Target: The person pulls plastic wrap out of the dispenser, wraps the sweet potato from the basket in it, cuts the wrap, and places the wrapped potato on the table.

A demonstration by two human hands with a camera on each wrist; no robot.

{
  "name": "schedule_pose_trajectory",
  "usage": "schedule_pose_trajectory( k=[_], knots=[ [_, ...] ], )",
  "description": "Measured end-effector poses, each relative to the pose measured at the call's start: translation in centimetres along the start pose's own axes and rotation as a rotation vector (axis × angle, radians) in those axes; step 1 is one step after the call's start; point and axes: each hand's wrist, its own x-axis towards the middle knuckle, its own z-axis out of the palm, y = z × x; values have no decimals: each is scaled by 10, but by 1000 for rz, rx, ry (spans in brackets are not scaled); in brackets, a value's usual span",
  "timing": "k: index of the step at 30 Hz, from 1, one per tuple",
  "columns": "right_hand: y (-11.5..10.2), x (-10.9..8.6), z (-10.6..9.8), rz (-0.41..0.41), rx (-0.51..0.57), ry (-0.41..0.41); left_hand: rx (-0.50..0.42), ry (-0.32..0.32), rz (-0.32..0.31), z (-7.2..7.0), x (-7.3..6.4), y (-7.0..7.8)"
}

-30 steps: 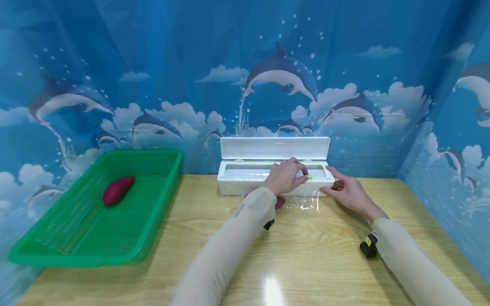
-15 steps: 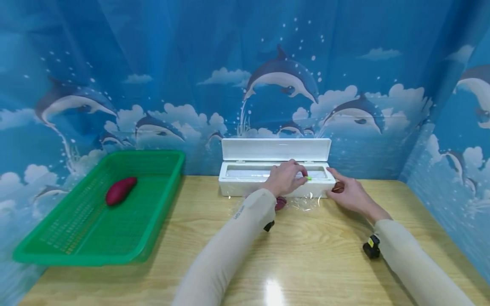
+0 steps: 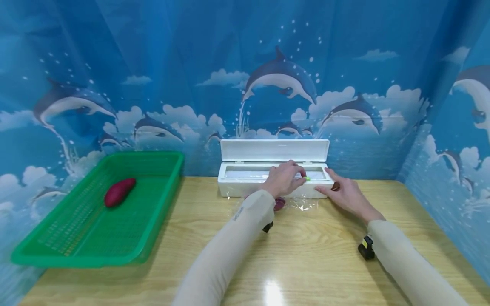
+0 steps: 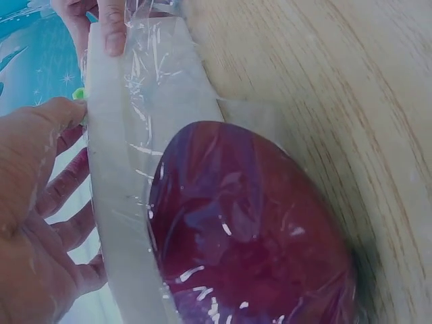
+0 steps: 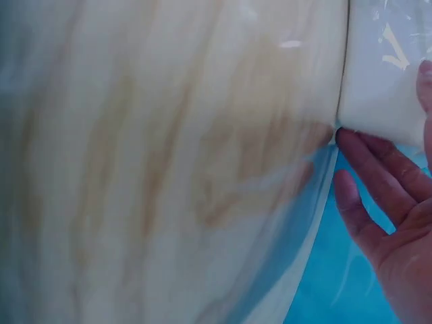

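Note:
A white cling film dispenser (image 3: pixel 237 189) stands at the back of the table, its long lid raised. Clear film (image 3: pixel 304 205) hangs over its front and onto the table. Under the film lies a dark red-purple sweet potato (image 4: pixel 250 223), mostly hidden by the left arm in the head view. My left hand (image 3: pixel 284 178) reaches over the dispenser and pinches a small green slide cutter (image 3: pixel 307 178) on its front edge, toward the right. My right hand (image 3: pixel 350 193) holds the dispenser's right end, thumb on the front face, index finger on top and other fingers against the side.
To the left sits a green plastic basket (image 3: pixel 134 257) with another sweet potato (image 3: pixel 119 192) inside. A blue dolphin-print curtain (image 3: pixel 199 55) rises right behind the dispenser and along the right side. The wooden table (image 3: pixel 317 255) extends toward me.
My right thumb slid off toward the dispenser's end, then came back onto its front face. My left hand and the slide cutter stay in nearly the same place.

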Motion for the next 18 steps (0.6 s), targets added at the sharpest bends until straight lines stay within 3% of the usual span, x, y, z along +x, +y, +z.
schedule_pose_trajectory(
  k=[10, 18],
  knots=[
    [-1, 3, 1, -7, 4, 23, -2, -17, 3, -10, -6, -7],
    [2, -1, 1, -23, -17, 68, -75, -65, -18, -22, -23, -31]
  ],
)
